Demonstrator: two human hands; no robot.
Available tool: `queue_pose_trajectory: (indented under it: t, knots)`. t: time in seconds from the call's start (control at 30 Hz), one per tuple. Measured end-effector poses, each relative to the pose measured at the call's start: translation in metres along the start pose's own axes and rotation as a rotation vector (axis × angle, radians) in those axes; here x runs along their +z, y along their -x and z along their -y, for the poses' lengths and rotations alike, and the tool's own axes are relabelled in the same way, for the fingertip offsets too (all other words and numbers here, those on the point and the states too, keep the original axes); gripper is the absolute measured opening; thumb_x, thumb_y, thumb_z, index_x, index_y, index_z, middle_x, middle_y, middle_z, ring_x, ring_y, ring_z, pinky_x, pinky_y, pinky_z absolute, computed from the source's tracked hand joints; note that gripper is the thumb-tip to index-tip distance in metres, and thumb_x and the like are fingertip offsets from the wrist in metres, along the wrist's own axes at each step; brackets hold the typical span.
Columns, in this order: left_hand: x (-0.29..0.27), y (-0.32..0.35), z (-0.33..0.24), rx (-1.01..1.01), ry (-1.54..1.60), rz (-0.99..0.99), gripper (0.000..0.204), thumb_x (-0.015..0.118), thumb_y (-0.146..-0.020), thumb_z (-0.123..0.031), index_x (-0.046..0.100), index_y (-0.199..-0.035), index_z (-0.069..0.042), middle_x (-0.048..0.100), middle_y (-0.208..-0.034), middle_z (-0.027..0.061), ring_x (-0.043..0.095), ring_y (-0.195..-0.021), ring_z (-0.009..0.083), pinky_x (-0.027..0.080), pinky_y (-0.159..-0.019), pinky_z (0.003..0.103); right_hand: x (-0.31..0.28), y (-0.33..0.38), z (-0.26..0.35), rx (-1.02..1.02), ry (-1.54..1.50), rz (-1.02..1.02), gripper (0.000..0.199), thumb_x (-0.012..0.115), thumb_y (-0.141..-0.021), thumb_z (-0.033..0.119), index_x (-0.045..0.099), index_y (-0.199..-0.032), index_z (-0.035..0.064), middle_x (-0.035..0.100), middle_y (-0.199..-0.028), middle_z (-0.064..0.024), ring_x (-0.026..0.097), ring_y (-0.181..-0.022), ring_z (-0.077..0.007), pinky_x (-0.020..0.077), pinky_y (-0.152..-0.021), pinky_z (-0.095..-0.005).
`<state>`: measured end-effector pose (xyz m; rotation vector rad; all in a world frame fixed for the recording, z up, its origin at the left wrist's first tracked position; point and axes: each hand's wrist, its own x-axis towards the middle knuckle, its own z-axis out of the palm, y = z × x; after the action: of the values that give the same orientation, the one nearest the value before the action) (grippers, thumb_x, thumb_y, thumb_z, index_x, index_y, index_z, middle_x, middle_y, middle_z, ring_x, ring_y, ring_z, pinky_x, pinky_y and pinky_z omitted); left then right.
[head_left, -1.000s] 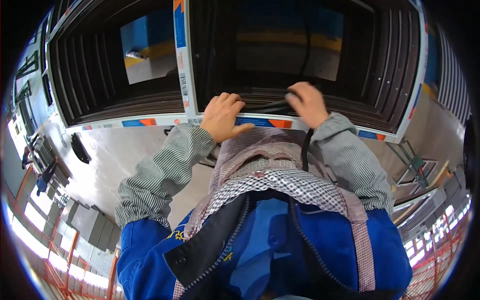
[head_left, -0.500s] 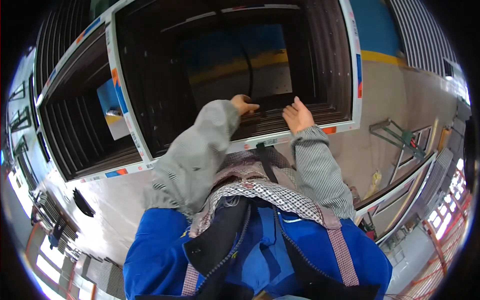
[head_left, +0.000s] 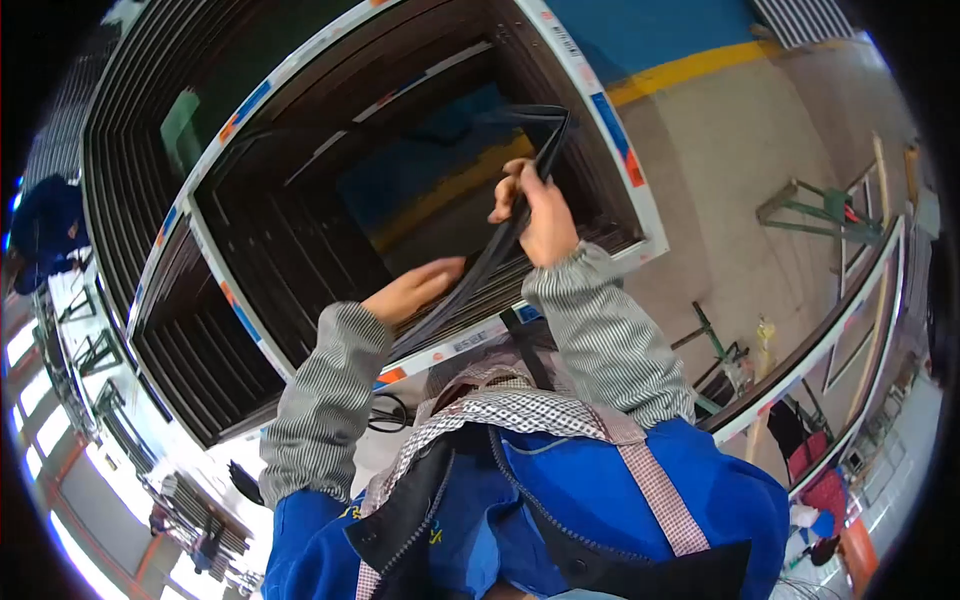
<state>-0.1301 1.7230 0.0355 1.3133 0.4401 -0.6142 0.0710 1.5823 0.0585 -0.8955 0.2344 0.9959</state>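
Note:
A long, black, flexible rubber strip (head_left: 485, 268) runs from the near rim of a stack of dark frames up through my right hand (head_left: 545, 218). Above that hand it folds over at a sharp bend and trails back into the frame opening. The fingers of my right hand are curled around the strip. My left hand (head_left: 415, 290) is over the near side of the frames, left of the strip. Its fingers stretch out toward the strip, slightly blurred; whether they touch it I cannot tell. The stacked frames (head_left: 603, 118) have a white outer face with coloured labels.
More stacked frames (head_left: 190, 235) adjoin on the left. A green metal stand (head_left: 830, 208) and a long white-edged frame (head_left: 830, 365) are on the right. A black coil (head_left: 388, 412) lies below the near rim. Other people (head_left: 50, 230) are at the far left and lower right.
My view has turned and the frames appear tilted. The rubber strip is now lifted in my right hand, which has moved up and left. My left hand has come down and left.

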Motion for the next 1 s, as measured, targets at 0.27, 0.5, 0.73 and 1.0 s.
queue_pose_trajectory:
  t: [0.27, 0.5, 0.73, 1.0]
  knots:
    - [0.071, -0.121, -0.176, 0.05, 0.415, 0.169, 0.055, 0.042, -0.103, -0.041, 0.04, -0.14, 0.0, 0.063, -0.116, 0.0135, 0.061, -0.104, 0.0172, 0.053, -0.083, 0.028, -0.056, 0.064, 0.03, 0.024, 0.475, 0.35, 0.031, 0.042, -0.103, 0.021, 0.044, -0.127, 0.0017, 0.056, -0.117, -0.013, 0.055, -0.112, -0.0238, 0.0392, -0.103, -0.0384]
    - [0.105, -0.106, -0.171, 0.55, -0.027, 0.103, 0.036, 0.043, -0.103, -0.023, 0.052, -0.126, 0.002, 0.054, -0.122, 0.0143, 0.048, -0.117, 0.0243, 0.035, -0.104, 0.035, -0.108, 0.017, 0.102, -0.057, 0.59, 0.744, 0.065, 0.049, -0.096, 0.048, 0.037, -0.141, 0.0025, 0.048, -0.139, -0.0195, 0.054, -0.122, -0.0357, 0.0431, -0.103, -0.0527]
    - [0.14, -0.087, -0.159, 0.571, -0.14, 0.21, 0.031, 0.049, -0.097, -0.016, 0.055, -0.122, 0.003, 0.058, -0.115, 0.0191, 0.056, -0.107, 0.0343, 0.045, -0.092, 0.041, -0.044, -0.07, 0.127, 0.802, 0.424, 0.416, 0.081, 0.047, -0.097, 0.052, 0.022, -0.146, -0.0067, 0.044, -0.137, -0.0279, 0.06, -0.114, -0.0364, 0.057, -0.087, -0.0411]
    - [0.16, -0.143, -0.109, 0.415, -0.308, -0.331, 0.032, 0.061, -0.088, -0.01, 0.062, -0.119, -0.007, 0.069, -0.098, 0.0163, 0.068, -0.085, 0.0321, 0.053, -0.076, 0.038, -0.02, -0.149, 0.154, 0.245, 1.195, 0.119, 0.044, 0.055, -0.094, 0.02, 0.045, -0.127, -0.0076, 0.06, -0.093, -0.0186, 0.06, -0.084, -0.0301, 0.0508, -0.079, -0.0393]
